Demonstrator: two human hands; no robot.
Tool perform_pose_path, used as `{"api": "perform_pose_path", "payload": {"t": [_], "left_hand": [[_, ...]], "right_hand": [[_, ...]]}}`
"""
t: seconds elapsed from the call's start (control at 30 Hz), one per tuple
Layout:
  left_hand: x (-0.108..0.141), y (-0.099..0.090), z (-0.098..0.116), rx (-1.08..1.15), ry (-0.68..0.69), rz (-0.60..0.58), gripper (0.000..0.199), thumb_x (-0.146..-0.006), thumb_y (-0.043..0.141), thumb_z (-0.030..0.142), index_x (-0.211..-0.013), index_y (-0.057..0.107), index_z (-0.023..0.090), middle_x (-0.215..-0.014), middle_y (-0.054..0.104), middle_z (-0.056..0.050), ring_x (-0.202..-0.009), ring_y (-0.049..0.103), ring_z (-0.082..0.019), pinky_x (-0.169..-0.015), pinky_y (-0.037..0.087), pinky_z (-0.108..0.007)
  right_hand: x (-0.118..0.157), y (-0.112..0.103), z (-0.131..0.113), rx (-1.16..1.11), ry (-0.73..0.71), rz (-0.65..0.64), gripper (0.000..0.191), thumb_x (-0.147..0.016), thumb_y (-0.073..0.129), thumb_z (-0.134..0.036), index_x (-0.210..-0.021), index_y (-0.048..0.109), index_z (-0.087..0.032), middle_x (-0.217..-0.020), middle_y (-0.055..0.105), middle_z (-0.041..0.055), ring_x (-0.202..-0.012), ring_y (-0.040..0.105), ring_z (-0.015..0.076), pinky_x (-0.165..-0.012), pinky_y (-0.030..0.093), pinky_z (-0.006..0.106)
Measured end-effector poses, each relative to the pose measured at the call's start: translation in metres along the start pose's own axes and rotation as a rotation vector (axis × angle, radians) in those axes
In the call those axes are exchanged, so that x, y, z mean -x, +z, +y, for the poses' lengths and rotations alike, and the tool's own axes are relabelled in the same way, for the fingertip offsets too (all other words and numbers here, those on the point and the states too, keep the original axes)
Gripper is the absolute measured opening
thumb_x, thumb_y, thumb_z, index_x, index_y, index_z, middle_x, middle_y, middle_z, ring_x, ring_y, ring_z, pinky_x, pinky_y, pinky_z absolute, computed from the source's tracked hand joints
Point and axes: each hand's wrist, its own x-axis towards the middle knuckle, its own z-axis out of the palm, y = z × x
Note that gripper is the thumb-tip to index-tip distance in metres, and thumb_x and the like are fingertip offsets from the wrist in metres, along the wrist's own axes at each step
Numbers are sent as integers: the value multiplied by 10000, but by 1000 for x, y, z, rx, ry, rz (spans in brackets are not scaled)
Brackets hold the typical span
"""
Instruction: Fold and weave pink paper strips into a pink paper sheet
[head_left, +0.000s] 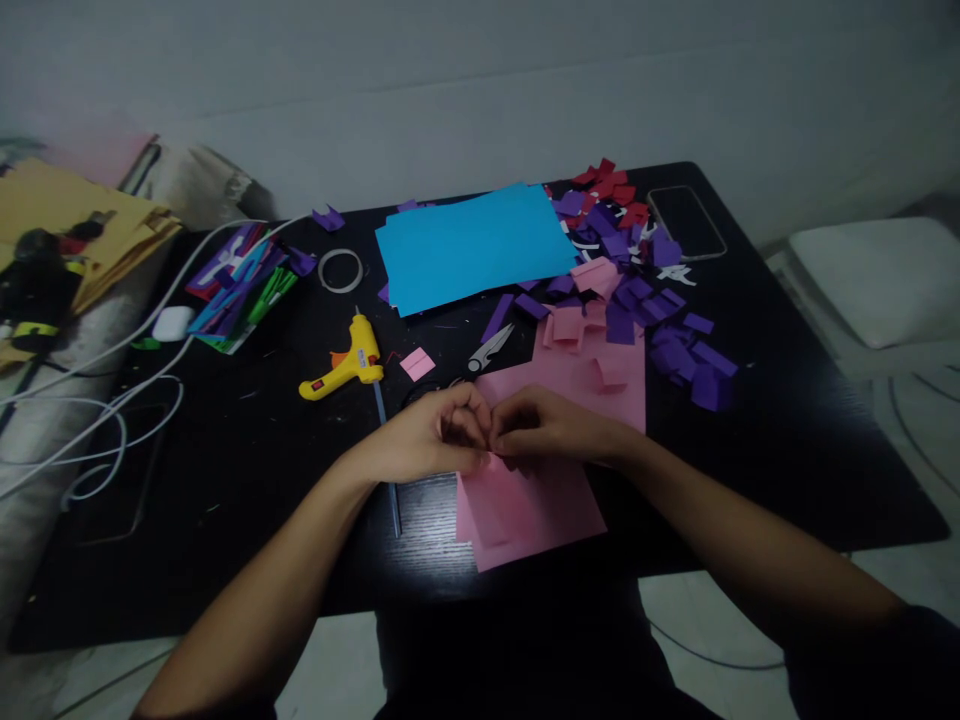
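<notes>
My left hand (431,430) is closed, its thumb and fingertips pinching the top edge of a pink paper piece (499,500). Fingertips to fingertips with it, my right hand (551,428) is closed at the same edge and also appears to grip the paper. The pinched edge itself is mostly covered by my fingers. Under both hands lie larger pink sheets (555,535). Scissors (489,350) lie just beyond my left hand, blades showing, handles partly hidden. Small folded pink pieces (564,328) rest on the far part of the pink paper.
A yellow glue gun (345,362) with its glue stick lies left of my hands, beside a small pink square (417,364). Blue sheets (472,250), a tape roll (340,271), purple scraps (675,350) and a phone (686,222) lie farther back. White cables (120,400) cross the left side.
</notes>
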Motion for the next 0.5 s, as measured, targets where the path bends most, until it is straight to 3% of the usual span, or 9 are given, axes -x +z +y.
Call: {"api": "perform_pose_path", "payload": {"t": [0.13,0.23,0.37,0.5], "left_hand": [[0,-3,2,-32,11,11,178,-761,796,117,-820,629,138,-720,675,27,-620,589,-72,-599,441,-190],[-1,-5,2,-17,17,24,154,-747,799,102,-815,665,135,-723,704,16,-629,614,-81,-613,459,-193],[-2,-7,0,1,6,18,129,-737,818,108,-828,729,130,-765,765,-17,-666,675,-105,-647,498,-204],[-1,-8,0,-14,-13,60,137,-739,862,161,-850,786,134,-819,803,-43,-706,712,-124,-675,536,-216]], "right_hand": [[3,-2,-2,28,-155,78,90,-816,749,-224,-820,695,-152,-707,647,-17,-611,581,102,-564,452,206],[5,-2,-3,60,-253,55,69,-819,755,-171,-872,717,-152,-740,632,-26,-653,552,93,-604,430,207],[4,-3,1,153,-268,-7,115,-843,710,-154,-932,782,-143,-736,660,-10,-640,546,99,-603,412,224],[2,-6,4,167,-275,38,104,-831,697,-153,-887,784,-142,-791,716,19,-683,590,115,-640,439,239]]}}
